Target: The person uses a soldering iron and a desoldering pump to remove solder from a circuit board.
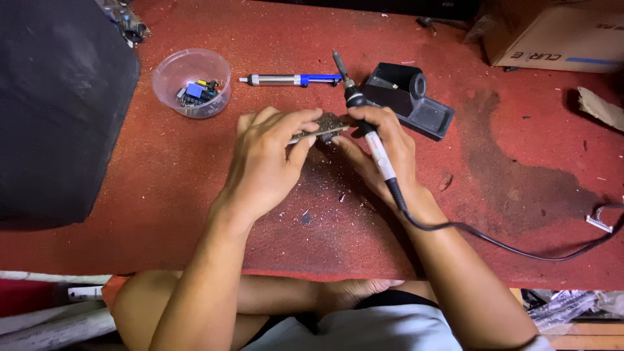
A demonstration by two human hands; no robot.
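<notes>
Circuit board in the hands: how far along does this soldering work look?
Mid-job. Done: loose components sit in the clear bowl. In hand: the left hand grips the circuit board; the right hand holds the soldering iron, tip pointing away. Left: cannot tell; desoldering pump and stand lie unused.
</notes>
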